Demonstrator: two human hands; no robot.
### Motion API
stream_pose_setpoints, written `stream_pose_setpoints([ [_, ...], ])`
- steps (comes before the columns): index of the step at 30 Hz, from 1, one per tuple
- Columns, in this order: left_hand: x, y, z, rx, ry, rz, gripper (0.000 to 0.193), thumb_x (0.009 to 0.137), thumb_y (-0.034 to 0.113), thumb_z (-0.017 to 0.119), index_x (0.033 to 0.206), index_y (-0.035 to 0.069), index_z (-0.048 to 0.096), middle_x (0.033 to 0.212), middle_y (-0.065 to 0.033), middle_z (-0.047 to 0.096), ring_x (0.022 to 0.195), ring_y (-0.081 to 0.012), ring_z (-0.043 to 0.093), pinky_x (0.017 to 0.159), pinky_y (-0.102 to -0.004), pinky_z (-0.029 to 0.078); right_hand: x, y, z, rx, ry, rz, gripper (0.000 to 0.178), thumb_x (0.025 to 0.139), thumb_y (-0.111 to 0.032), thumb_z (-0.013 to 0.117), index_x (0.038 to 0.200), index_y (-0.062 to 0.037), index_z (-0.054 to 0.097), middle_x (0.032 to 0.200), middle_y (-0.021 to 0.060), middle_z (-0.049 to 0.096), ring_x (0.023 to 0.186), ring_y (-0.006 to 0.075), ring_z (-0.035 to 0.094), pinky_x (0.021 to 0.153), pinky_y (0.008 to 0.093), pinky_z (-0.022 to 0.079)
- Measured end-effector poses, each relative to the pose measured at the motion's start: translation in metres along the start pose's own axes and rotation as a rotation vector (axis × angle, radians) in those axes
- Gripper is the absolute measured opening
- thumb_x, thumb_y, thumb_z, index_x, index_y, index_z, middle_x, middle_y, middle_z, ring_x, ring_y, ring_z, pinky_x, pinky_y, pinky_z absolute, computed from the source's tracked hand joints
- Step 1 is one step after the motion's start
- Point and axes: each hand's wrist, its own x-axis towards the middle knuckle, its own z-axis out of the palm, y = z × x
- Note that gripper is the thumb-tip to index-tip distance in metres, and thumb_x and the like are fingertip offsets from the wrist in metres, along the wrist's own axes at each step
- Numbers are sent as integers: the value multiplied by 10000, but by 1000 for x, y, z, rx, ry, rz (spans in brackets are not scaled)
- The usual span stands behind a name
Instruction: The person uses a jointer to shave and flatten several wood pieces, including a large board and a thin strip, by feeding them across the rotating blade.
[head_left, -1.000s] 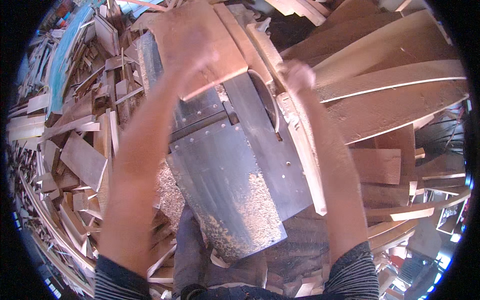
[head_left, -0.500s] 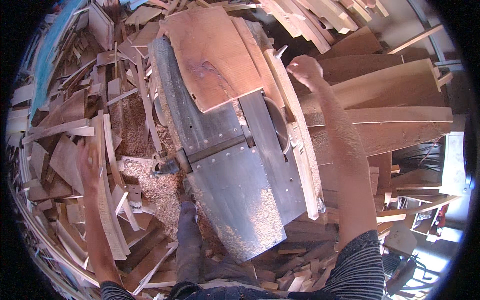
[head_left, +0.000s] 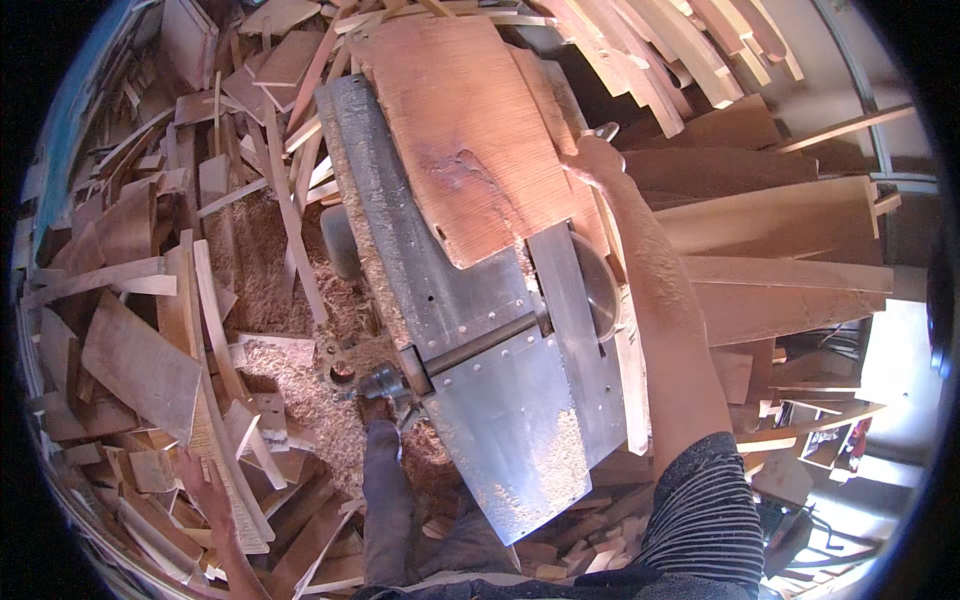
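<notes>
While the right hand (head_left: pixel 592 160) grips the board (head_left: pixel 470 130) edge, the open left hand (head_left: pixel 205 490) hangs over scraps (head_left: pixel 140 370).

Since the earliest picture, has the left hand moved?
Yes. The left hand has left the board on the machine and dropped to the scrap pile at lower left.

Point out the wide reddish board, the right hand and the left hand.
Wide reddish board (head_left: pixel 470 130): head view, middle of its top face.
Right hand (head_left: pixel 592 160): head view, back of the hand at the board's right edge.
Left hand (head_left: pixel 205 490): head view, back of the hand among floor offcuts.
</notes>
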Motion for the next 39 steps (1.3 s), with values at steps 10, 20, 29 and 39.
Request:
stream_pose_setpoints([
  [10, 111, 197, -13, -757, 51, 185, 378, 1035, 252, 651, 1261, -51, 637, 1467, -211, 565, 1395, -371, 501, 1180, -482, 358, -32, 17, -137, -363, 270, -19, 311, 964, -336, 645, 1002, -51, 764, 855, 130, 749, 802, 243, 749, 686, 418, 641],
  [20, 215, 465, 9, -1218, -372, 80, 317, 895, 188, 794, 929, 13, 532, 850, -57, 540, 761, -175, 577, 643, -343, 474, -422, 55, -204, 308, 396, 162, 408, 880, -292, 809, 1127, 16, 704, 888, 145, 699, 839, 213, 678, 746, 377, 533],
  [29, 229, 520, 49, -1339, -817, -289, 350, 872, 97, 814, 1123, -71, 637, 905, -119, 658, 733, -168, 647, 726, -309, 620, -778, -7, 69, 610, 276, 506, 403, 705, -237, 860, 1018, -39, 702, 854, 129, 652, 708, 298, 603, 651, 444, 500],
  [39, 276, 553, 67, -1478, -781, -713, 533, 891, 231, 827, 1319, 27, 584, 1137, -131, 666, 891, -291, 679, 705, -464, 568, -852, -130, 113, 785, 29, 884, 337, 765, -205, 840, 1041, -38, 744, 978, 197, 744, 905, 390, 715, 815, 468, 574],
])
